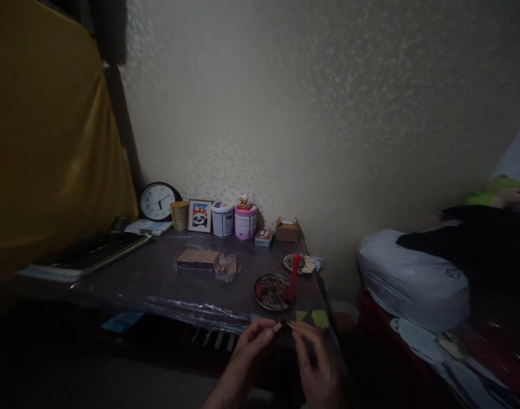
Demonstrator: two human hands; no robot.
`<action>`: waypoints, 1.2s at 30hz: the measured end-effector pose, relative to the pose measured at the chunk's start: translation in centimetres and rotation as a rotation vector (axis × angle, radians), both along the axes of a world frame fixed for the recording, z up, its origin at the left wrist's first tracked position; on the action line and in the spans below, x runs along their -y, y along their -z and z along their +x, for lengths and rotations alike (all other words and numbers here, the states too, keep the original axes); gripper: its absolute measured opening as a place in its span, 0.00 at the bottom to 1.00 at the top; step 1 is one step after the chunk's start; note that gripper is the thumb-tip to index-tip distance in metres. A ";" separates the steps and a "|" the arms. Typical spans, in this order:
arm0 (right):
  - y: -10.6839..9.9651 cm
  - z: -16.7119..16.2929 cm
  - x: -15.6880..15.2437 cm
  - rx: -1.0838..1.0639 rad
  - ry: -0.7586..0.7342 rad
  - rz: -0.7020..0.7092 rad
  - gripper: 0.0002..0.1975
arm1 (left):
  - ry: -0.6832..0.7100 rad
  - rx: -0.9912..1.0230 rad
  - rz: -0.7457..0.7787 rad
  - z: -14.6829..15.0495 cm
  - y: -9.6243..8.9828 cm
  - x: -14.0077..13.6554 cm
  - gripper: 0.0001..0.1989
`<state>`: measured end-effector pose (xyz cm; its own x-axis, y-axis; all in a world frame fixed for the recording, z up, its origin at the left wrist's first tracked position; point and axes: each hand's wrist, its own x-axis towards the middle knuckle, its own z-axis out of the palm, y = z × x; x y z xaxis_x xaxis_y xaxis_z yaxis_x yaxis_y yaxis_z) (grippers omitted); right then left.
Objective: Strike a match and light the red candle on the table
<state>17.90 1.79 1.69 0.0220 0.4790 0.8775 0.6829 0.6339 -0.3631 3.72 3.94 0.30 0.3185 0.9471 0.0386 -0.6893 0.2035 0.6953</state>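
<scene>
My left hand (253, 347) is closed in a pinch on a small pale piece (277, 327), which has a dark patch at its right end. My right hand (316, 358) pinches a thin, pale, stick-like thing (290, 326) against that dark end. Both are too small and dim for me to tell their kind. Just beyond my hands is a round metal plate (257, 296) of mixed dark and light bits, with a red spoon-like tool (294, 275) standing in it. A second plate (286, 264) behind it holds similar bits and a bundle of pale sticks (307, 264).
On the plastic-covered table (157, 278) are a row of tan-topped blocks (198, 262) and a clear plastic bag (227, 268). Yellow-green pieces (319, 318) lie at the front edge. A clock (158, 201), tubs (223, 220) and a cardboard box (287, 229) line the back.
</scene>
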 end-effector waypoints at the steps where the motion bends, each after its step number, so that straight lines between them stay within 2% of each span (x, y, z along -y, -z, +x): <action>1: 0.1 0.0 -0.1 0.006 0.005 0.000 0.06 | -0.001 -0.003 -0.004 0.0 0.1 0.0 0.08; 9: -0.5 0.2 0.3 -0.043 0.056 0.012 0.06 | -0.002 -0.010 0.001 0.1 1.0 -0.3 0.06; 12: -0.8 0.4 0.5 0.023 0.043 0.037 0.06 | 0.006 0.004 0.004 0.1 0.9 -0.2 0.05; 16: 0.4 1.0 -0.7 0.109 0.099 -0.028 0.10 | -0.035 -0.012 0.005 -0.4 -0.2 0.2 0.07; 22: 1.8 2.1 -1.6 -0.095 0.230 -0.111 0.09 | -0.038 -0.065 -0.036 -0.8 -1.1 0.3 0.09; 29: 1.3 1.8 -1.0 -0.223 0.186 -0.142 0.08 | -0.010 -0.017 -0.003 -0.4 -0.6 0.2 0.07; 33: 0.8 0.8 -0.5 -0.148 0.141 -0.075 0.04 | 0.006 -0.040 -0.021 -0.3 -0.4 0.4 0.06; 36: 0.3 0.2 -0.3 -0.071 0.063 -0.052 0.05 | 0.009 -0.023 -0.016 -0.2 -0.5 0.5 0.07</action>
